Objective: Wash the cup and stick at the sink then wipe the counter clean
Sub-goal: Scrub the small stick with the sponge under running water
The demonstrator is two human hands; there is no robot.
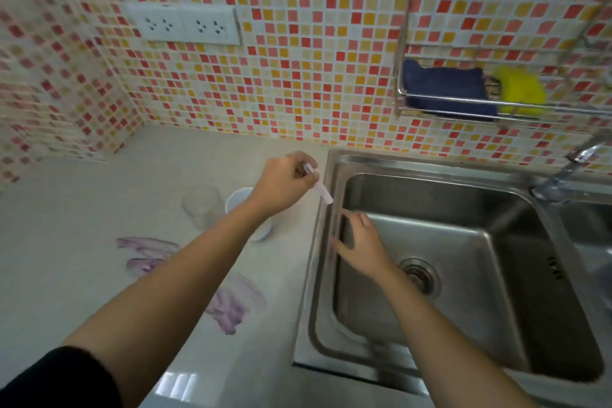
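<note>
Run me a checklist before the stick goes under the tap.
1. Stick held: ok. The left hand grips the stick beside the sink.
2. Other hand free: ok. The right hand is open over the basin.
3. Water running from the tap: cannot tell, too blurred.
4. Cup at the sink: not ok, it stands on the counter.
5. Counter clean: not ok, purple smears remain.
6. Cloth ready: ok, in the wall rack.
</note>
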